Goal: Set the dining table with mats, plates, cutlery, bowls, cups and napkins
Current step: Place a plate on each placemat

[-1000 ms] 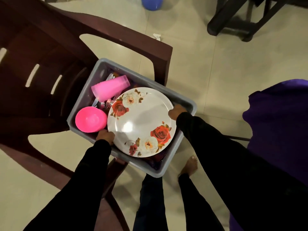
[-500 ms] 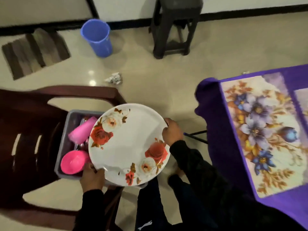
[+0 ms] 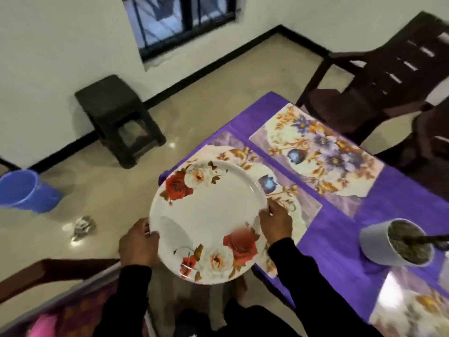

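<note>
Both hands, left hand and right hand, pinch the plate's rim above the floral mat; grey pot stands nearby

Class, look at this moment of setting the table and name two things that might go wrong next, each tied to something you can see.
The round white rose-patterned plate is held only at its rim by the left hand and right hand, partly over bare floor; a slip might drop it.
The grey pot of soil stands near the floral place mat; a wide swing may knock it.
</note>
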